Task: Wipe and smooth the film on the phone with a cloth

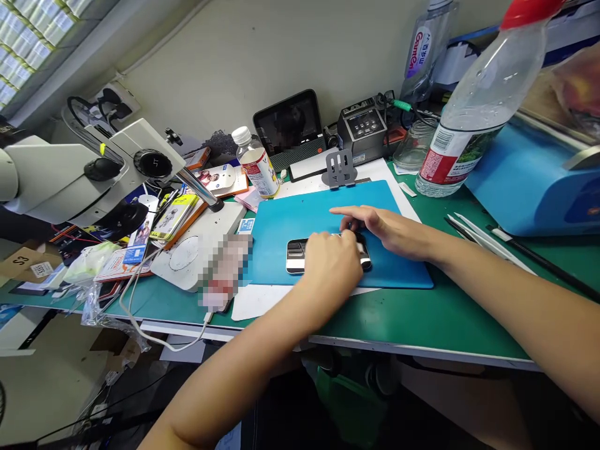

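Note:
A smartphone (295, 256) with a shiny silver edge lies flat on the blue work mat (276, 219), its middle covered by my hands. Over it, my left hand (334, 265) is closed, fingers curled down at the phone's far side. A small pale bit shows by its knuckles, and what the fingers grip is hidden. My right hand (382, 230) is at the phone's far right edge. One of its fingers stretches out to the left, while others bend down towards the phone, partly out of sight.
A microscope (154, 162) and a blurred-out phone on a white cable (164, 342) are at left. Behind the mat stand a drink bottle (257, 165), a dark screen device (290, 128) and a grey phone stand (340, 169). A large water bottle (469, 137) and tweezers (487, 240) are at right.

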`<state>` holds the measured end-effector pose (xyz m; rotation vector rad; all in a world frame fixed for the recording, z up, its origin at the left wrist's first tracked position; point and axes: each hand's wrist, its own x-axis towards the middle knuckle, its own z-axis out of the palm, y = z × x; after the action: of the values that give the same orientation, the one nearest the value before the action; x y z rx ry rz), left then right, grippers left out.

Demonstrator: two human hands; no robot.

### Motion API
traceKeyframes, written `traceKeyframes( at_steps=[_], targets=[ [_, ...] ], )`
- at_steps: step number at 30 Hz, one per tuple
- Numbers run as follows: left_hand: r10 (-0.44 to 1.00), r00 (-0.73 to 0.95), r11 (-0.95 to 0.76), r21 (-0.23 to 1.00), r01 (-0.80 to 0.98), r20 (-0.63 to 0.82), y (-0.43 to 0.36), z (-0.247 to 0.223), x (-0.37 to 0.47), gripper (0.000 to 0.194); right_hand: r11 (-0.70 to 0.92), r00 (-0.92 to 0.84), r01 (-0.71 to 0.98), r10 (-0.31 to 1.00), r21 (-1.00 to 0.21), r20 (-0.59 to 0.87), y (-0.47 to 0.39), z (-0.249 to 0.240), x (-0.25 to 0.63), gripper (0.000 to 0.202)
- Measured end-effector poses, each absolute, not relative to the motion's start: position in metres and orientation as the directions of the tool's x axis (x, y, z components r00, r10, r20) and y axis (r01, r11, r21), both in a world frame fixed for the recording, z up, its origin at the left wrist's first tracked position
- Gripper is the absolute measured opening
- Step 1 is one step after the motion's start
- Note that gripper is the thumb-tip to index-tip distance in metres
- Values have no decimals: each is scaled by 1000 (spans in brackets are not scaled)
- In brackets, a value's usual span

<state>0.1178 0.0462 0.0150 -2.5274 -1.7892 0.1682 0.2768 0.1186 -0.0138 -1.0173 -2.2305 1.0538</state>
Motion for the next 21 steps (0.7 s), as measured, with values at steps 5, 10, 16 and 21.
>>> traceKeyframes(
  at_steps=[5, 10, 16, 21],
  targets=[
    [932, 353, -360, -99, 928, -83, 32, 14, 100, 23, 441, -625, 409, 774, -799, 106, 117, -14, 277, 115],
    [973, 222, -229, -145, 963, -60, 63, 18, 77, 30, 453, -628, 424, 771, -784, 105, 118, -13, 278, 113],
    [933, 353, -358, -67, 931, -67, 40, 14, 117, 22, 461, -617, 421, 777, -781, 126, 121, -15, 278, 112],
    [957, 285, -287, -33, 957, -61, 61, 15, 97, 24, 478, -629, 407, 765, -778, 141, 122, -16, 281, 110]
  ],
)
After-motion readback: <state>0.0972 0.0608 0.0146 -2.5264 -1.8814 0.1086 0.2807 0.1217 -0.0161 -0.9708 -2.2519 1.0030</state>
